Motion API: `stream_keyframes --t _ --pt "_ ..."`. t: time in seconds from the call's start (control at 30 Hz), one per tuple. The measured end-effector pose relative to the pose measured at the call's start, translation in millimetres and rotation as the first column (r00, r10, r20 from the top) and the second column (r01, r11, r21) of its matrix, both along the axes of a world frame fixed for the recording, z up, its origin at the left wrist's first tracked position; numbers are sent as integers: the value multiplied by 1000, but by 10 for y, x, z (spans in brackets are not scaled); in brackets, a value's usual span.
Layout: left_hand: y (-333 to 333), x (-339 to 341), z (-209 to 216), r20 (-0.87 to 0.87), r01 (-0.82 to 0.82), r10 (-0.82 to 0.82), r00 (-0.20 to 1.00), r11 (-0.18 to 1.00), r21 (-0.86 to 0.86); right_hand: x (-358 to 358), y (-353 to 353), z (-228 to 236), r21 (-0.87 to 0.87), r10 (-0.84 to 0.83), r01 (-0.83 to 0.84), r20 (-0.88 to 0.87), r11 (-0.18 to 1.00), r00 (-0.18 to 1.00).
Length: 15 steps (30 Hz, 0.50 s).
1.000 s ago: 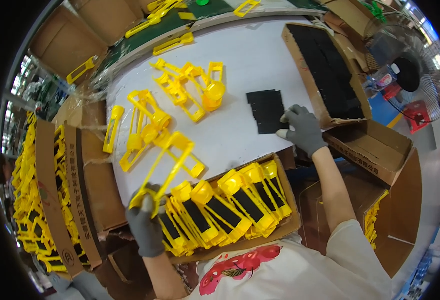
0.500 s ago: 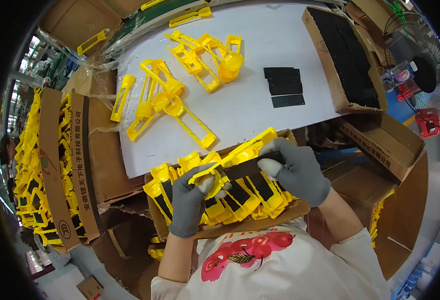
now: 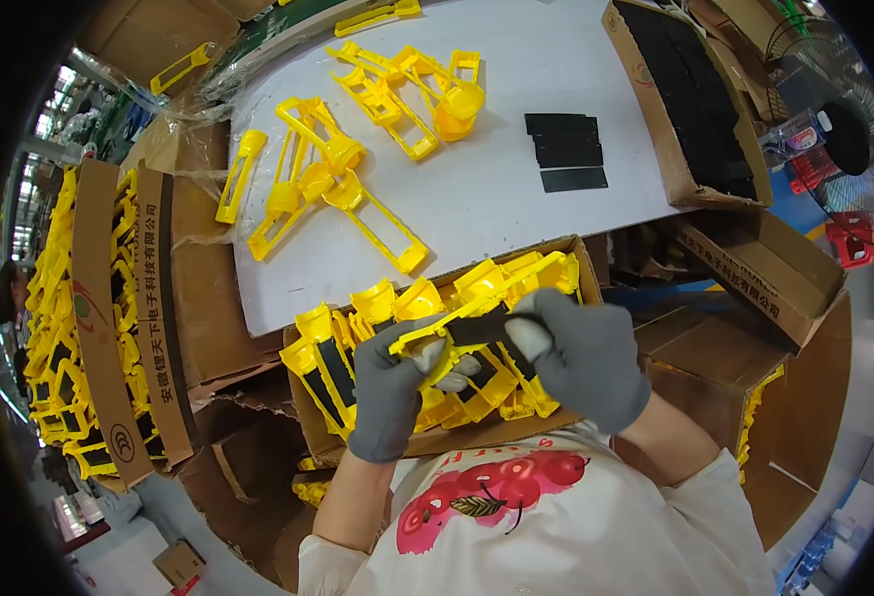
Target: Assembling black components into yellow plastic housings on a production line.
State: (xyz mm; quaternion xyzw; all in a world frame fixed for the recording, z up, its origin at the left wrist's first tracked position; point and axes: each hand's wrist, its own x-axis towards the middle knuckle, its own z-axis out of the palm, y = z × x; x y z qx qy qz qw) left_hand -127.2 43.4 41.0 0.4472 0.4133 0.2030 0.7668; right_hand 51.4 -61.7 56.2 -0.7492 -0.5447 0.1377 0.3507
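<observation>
Both my hands wear grey gloves and meet over an open carton (image 3: 591, 283) in front of me. My left hand (image 3: 389, 392) is closed round one end of a yellow plastic frame (image 3: 437, 325). A black rectangular strip (image 3: 479, 330) lies along that frame, and my right hand (image 3: 596, 363) grips its far end with the thumb on top. Whether the strip sits fully inside the frame is hidden by my fingers. Below, the carton is filled with yellow frames, many with black strips in them (image 3: 335, 372).
Several bare yellow frames (image 3: 382, 223) lie on the white table (image 3: 516, 60), beside a small stack of black strips (image 3: 564, 149). A carton of black strips (image 3: 670, 89) stands at the right, near a fan (image 3: 839, 129) and a bottle (image 3: 797, 137). A full carton (image 3: 99, 328) stands at left.
My right hand has moved slightly left and down with the black strip, closer to my left hand. My left hand has shifted a little right and keeps its hold on the yellow frame.
</observation>
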Motion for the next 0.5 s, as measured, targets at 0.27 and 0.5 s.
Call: stream_keyframes --t 0.27,0.5 --pt "-90 -22 67 -114 51 -41 993 996 80 13 -94 -8 -187 -123 121 2 975 992" --pt "-120 -296 112 -77 203 -200 977 979 31 87 -319 -218 -85 127 -199 -516 976 847"
